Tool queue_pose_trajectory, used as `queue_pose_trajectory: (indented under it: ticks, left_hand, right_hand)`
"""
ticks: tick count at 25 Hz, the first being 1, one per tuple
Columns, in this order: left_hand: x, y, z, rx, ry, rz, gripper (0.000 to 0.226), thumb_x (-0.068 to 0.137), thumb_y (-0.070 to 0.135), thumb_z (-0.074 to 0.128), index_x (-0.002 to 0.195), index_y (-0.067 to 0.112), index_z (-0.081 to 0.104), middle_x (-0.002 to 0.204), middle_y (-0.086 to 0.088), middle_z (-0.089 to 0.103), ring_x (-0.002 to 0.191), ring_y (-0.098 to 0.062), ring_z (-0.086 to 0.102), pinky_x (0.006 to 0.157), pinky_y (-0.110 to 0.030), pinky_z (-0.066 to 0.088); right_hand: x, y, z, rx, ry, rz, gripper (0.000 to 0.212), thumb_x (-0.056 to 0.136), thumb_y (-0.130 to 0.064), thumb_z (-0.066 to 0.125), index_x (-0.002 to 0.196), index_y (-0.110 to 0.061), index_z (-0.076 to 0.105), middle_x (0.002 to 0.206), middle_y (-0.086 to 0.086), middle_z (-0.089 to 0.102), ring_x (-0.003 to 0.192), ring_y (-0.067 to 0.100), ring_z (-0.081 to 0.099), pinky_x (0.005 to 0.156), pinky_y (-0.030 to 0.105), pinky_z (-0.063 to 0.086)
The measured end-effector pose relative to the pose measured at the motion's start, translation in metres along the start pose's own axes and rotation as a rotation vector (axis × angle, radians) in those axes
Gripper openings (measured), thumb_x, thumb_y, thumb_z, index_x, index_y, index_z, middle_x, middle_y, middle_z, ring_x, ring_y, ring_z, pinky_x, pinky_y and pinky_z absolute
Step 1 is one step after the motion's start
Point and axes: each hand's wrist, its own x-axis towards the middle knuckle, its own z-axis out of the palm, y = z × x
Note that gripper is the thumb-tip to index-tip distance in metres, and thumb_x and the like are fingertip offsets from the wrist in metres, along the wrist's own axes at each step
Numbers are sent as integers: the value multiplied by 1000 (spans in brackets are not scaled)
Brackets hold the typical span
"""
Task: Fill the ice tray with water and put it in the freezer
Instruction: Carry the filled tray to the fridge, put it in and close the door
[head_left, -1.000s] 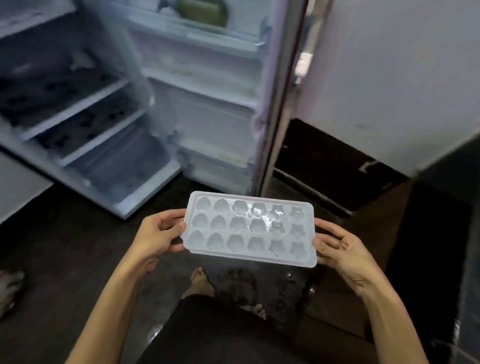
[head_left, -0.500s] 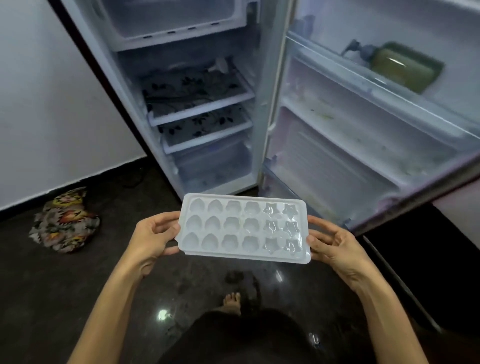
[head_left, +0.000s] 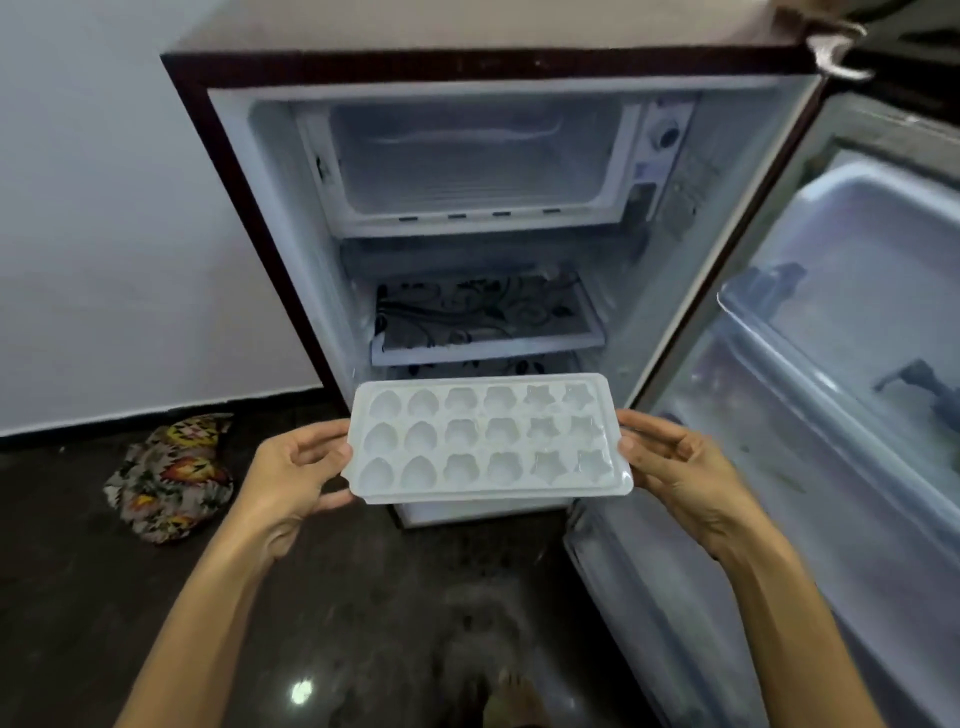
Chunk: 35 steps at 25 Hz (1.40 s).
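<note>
A white ice tray (head_left: 488, 439) with several heart, flower and star moulds is held level in front of the open fridge. My left hand (head_left: 296, 465) grips its left end, thumb on the rim and fingers underneath. My right hand (head_left: 675, 465) grips its right end the same way. The freezer compartment (head_left: 478, 161) sits at the top of the fridge, above and beyond the tray, with its inside visible and bare. Whether the moulds hold water cannot be told for sure.
The fridge door (head_left: 841, 395) stands open on the right, a bottle on its shelf. Below the freezer is a shelf with a patterned liner (head_left: 483, 317). A patterned cloth (head_left: 169, 478) lies on the dark floor at left, by the white wall. My foot (head_left: 511, 696) shows below.
The view has swung left and up, from the door shelves to the whole fridge front with the freezer. Both hands keep the same hold on the tray, now lifted toward the fridge.
</note>
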Motion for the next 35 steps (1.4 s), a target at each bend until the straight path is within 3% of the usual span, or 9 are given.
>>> queue_pose_trajectory:
  ticks: [4, 8, 11, 13, 19, 24, 26, 30, 35]
  left_hand:
    - [36, 53, 23, -44, 73, 95, 26, 90, 2, 55, 115, 5, 61, 102, -9, 65, 88, -14, 63, 54, -19, 56]
    - [77, 102, 43, -49, 145, 218, 17, 90, 2, 55, 105, 8, 61, 85, -4, 64, 60, -2, 66, 48, -13, 52]
    - [110, 129, 58, -38, 182, 309, 16, 91, -1, 53, 102, 6, 60, 78, -3, 62, 49, 1, 63, 50, -14, 54]
    - [133, 144, 67, -20, 206, 353, 17, 91, -4, 50, 101, 6, 60, 76, -3, 60, 53, -4, 63, 50, -14, 54]
    - [204, 174, 90, 2, 217, 386, 23, 88, -12, 48, 76, 6, 55, 75, -3, 55, 67, -13, 63, 46, -16, 53]
    - [264, 180, 97, 100, 270, 468, 18, 86, -5, 53, 100, 1, 63, 104, -14, 65, 98, -28, 64, 88, -43, 54]
    - [280, 180, 103, 157, 255, 475, 16, 89, -7, 48, 92, 2, 61, 103, -15, 63, 95, -25, 63, 90, -41, 53]
    - [301, 181, 111, 275, 332, 502, 37, 95, 3, 42, 131, -4, 47, 136, -21, 50, 120, -30, 53, 96, -35, 47]
    - [333, 189, 111, 347, 323, 473, 34, 89, -4, 49, 122, -9, 51, 120, -13, 57, 117, -29, 54, 87, -27, 48]
  right_hand:
    - [65, -50, 4, 44, -33, -115, 91, 21, -48, 93, 100, -10, 68, 85, 0, 76, 78, 9, 72, 63, 16, 55]
    - [120, -91, 12, 56, -44, -200, 61, 39, -29, 82, 95, -9, 68, 77, -3, 76, 73, 6, 71, 62, 14, 54]
    - [162, -112, 21, 55, -41, -267, 11, 75, -4, 67, 81, -11, 72, 69, -6, 74, 66, 4, 70, 61, 13, 53]
    - [191, -122, 26, 29, -16, -291, 32, 90, 4, 51, 73, -12, 73, 64, -6, 73, 62, 3, 69, 59, 12, 52]
    - [269, -146, 45, -54, 64, -333, 21, 94, 6, 45, 89, -4, 63, 73, 0, 68, 68, 9, 61, 54, 13, 52]
    - [315, -156, 54, -225, 57, -362, 29, 94, 5, 47, 120, 0, 59, 108, 8, 61, 72, 6, 57, 54, 7, 50]
    - [328, -160, 59, -239, 66, -375, 31, 93, 5, 50, 123, 2, 57, 116, 11, 60, 80, 13, 60, 58, 7, 51]
    - [348, -166, 69, -356, 119, -370, 31, 92, 6, 50, 122, 7, 57, 127, 19, 58, 85, 19, 58, 49, 9, 49]
    - [365, -174, 73, -434, 137, -337, 30, 92, 10, 47, 119, 7, 58, 117, 12, 60, 74, 16, 57, 48, 12, 51]
